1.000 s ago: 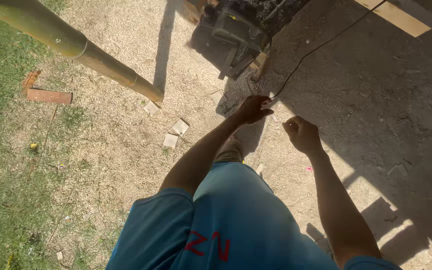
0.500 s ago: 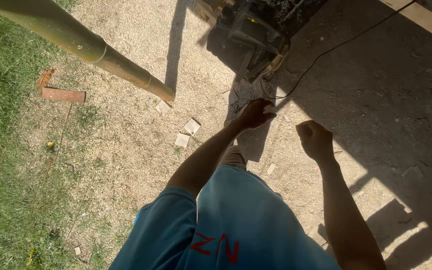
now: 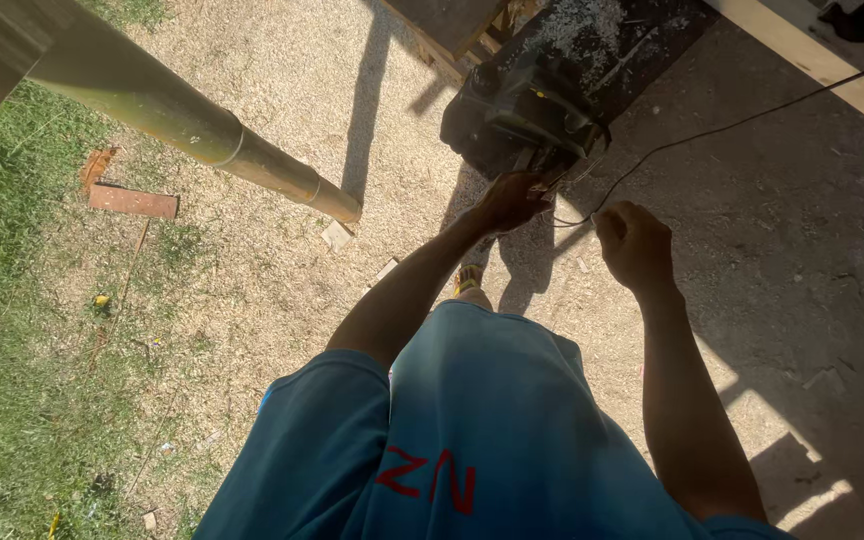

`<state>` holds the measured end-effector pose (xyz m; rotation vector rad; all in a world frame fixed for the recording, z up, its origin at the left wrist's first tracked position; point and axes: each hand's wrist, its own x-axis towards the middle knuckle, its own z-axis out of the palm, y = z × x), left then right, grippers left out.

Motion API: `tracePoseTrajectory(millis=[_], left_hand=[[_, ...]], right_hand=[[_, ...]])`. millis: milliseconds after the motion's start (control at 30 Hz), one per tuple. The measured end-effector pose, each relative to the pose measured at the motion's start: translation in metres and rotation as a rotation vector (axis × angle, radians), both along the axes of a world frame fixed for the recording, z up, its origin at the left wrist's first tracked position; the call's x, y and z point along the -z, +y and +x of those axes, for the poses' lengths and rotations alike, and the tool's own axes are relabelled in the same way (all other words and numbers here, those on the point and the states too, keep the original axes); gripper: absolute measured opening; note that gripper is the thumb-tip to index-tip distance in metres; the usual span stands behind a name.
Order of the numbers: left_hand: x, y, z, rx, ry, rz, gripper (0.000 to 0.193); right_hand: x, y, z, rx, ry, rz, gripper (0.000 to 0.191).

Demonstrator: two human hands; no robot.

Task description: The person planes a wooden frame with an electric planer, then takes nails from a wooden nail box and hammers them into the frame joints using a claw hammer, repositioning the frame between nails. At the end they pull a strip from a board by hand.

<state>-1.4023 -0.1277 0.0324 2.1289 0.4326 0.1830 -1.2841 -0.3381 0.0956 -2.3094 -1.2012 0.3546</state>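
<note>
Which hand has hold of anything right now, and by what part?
Cannot be told for sure: the left hand reaches the thin black cable beside the dark machine; the right hand is a closed fist, contents hidden.

Can't really tell what the dark machine [image 3: 527, 115] just past the left hand [image 3: 510, 200] is, it sits in deep shadow. The left fingertips vanish against it, so any grip is unclear. The black cable [image 3: 722, 128] beyond the right hand [image 3: 634, 243] runs off the right edge.
</note>
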Motion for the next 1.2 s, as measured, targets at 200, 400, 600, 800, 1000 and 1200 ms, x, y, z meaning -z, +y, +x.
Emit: tracePoseTrajectory(millis=[200,400,600,800,1000,1200], left_hand=[[0.006,-0.01,-0.018,-0.034,-0.046,-0.021,0.046],[0.023,-0.053,-0.039,-0.026,0.034,-0.013,0.04],[0.029,-0.091,-0.047,0.014,0.118,-0.015,0.045],[0.036,-0.099,-0.034,0.008,0.088,-0.036,0.037],[0.024,-0.047,0.019,-0.006,0.002,0.042,0.028],[0.016,0.001,0.063,-0.074,0.025,-0.067,0.066]], right_hand=[[0.001,-0.004,-0.017,-0.051,0.028,-0.033,0.021],[0.013,-0.047,-0.032,-0.071,0.032,-0.024,0.022],[0.03,-0.091,-0.045,-0.053,0.048,-0.056,0.02],[0.044,-0.107,-0.034,0.017,0.04,-0.067,0.019],[0.03,-0.071,0.018,0.106,-0.166,0.063,0.035],[0.021,-0.039,0.063,0.21,0.059,0.032,0.077]])
